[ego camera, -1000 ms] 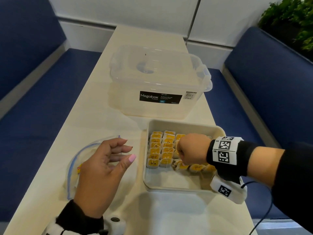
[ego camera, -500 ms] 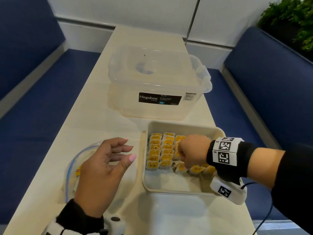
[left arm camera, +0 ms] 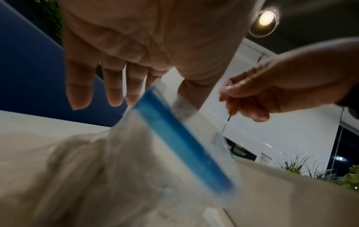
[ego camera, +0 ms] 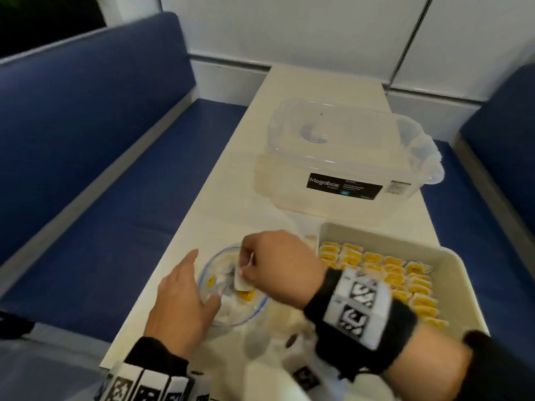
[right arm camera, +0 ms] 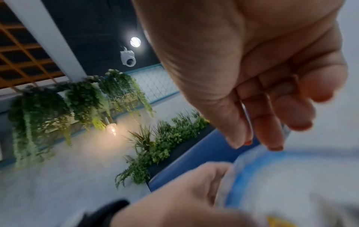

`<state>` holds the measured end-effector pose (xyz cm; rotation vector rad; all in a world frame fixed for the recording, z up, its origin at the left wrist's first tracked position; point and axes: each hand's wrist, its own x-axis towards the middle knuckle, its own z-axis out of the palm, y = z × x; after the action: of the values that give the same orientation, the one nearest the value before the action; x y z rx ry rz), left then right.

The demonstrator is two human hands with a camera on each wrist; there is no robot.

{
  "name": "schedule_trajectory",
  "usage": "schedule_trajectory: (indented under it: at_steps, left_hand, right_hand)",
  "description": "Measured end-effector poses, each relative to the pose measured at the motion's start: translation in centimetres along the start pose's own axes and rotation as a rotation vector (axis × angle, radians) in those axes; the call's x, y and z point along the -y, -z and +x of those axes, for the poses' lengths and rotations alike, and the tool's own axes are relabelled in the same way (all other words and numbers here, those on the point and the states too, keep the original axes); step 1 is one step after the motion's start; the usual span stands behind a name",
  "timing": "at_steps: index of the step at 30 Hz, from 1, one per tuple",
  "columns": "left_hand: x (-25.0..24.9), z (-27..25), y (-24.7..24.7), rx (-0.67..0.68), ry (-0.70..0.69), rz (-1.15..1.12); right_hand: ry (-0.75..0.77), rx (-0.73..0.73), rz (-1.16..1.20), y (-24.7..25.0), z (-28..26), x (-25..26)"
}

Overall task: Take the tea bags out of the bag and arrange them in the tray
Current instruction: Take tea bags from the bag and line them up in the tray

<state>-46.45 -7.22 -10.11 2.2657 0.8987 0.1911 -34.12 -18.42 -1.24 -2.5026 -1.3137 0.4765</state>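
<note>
Since a second ago the right hand [ego camera: 275, 264] has left the tray [ego camera: 451, 287] and reached over the bag [ego camera: 231, 308] on the tabletop [ego camera: 231, 198], fingers curled, seemingly pinching a tea bag [ego camera: 244, 289] through the blur. Left hand [ego camera: 179, 302], fingers straight, holds the bag's mouth open; rows of tea bags [ego camera: 390, 273] fill the tray.

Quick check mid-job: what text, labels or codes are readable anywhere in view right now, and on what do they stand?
"Megabox": white letters on the black label of the clear storage box.
Smaller print on that label: too blurred to read.
White sticker at the box's right edge: unreadable.
Yellow tags on the tea bags in the tray: print too small.
Wrist bands: black-and-white marker patterns, no words.
</note>
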Motion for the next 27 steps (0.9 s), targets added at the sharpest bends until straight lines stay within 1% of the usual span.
schedule_trajectory:
  at_steps: [2,4,6,7,10,14,18,21,24,27]
  left_hand:
    - [0.7,-0.1,0.0,0.062,0.053,-0.027]
    - [0.9,-0.2,-0.1,0.101,0.079,-0.031]
    - [0.9,-0.4,0.2,0.114,0.076,-0.048]
    - [1.0,-0.5,0.4,0.122,0.065,-0.059]
    - [1.0,-0.7,0.5,0.135,0.034,-0.077]
    - [1.0,-0.7,0.9,0.135,-0.002,-0.083]
    - [0.7,-0.4,1.1,0.141,-0.021,-0.092]
    - [0.3,-0.3,0.9,0.136,-0.035,-0.091]
    - [0.2,0.0,0.7,0.137,-0.036,-0.087]
    - [0.2,0.2,0.7,0.140,-0.043,-0.117]
  right_hand:
    - [-0.019,0.086,-0.047,-3.1,1.4,1.6]
    - [-0.095,0.226,-0.117,-5.7,2.6,1.8]
    - [-0.158,0.276,-0.195,-7.0,3.5,1.5]
    - [-0.179,0.269,-0.221,-7.3,3.8,1.3]
    - [-0.224,0.213,-0.189,-7.9,4.2,0.6]
    - [-0.208,0.180,-0.288,-8.2,4.0,0.7]
    - [-0.208,0.202,-0.253,-7.9,3.8,0.5]
    - [-0.210,0.158,-0.276,-7.7,3.6,0.5]
    - [-0.227,0.139,-0.221,-7.3,3.1,0.1]
    - [-0.220,0.034,-0.105,-6.5,1.9,-0.3]
